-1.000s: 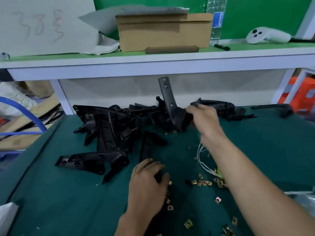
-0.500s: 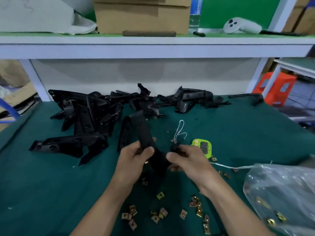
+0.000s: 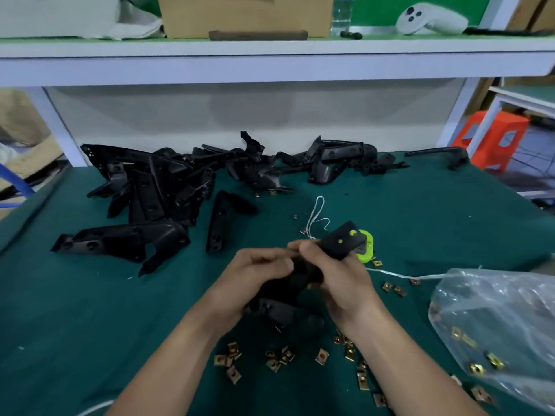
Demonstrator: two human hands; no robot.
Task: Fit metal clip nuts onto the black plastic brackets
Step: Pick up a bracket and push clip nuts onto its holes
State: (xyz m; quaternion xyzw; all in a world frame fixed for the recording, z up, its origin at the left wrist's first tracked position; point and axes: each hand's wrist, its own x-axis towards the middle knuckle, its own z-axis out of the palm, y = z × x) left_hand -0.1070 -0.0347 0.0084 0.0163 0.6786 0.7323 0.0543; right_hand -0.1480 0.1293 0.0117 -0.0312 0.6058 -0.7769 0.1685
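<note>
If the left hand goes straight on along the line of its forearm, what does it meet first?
Most likely the right hand, whose fingers curl on the same black bracket directly ahead of the left hand. The two hands look nearly touching, though depth is hard to judge from this one view.

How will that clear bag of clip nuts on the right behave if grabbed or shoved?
Likely floppy: the clear bag is thin, crinkled film slumped on the green mat. Probably bottom-heavy, since clip nuts lie loose inside it. Pushed, it would likely crumple rather than slide cleanly.
</note>
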